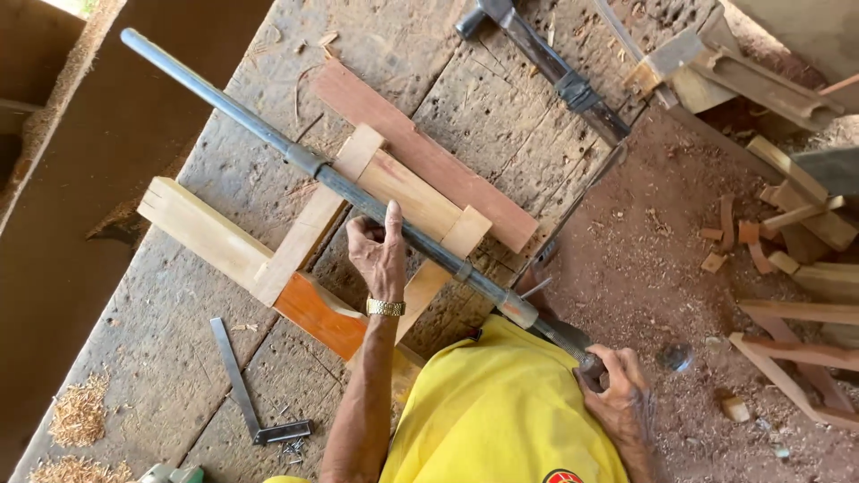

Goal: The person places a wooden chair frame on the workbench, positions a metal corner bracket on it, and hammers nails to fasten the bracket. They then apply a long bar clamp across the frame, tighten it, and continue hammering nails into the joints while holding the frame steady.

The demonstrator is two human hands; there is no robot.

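1. A bright yellow shirt (501,407) covers the torso, with a small red and dark badge at its lower edge
2. A gold metal-link wristwatch (386,307) circles the left wrist
3. Both forearms are bare, without sleeves or gloves

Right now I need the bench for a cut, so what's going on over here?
A person in a yellow shirt is working a long metal bar clamp laid across a wooden frame on the workbench. The left hand rests on the bar, index finger stretched along it, and the right hand grips the screw end. A try square lies near the bench edge, a hammer at the far side.
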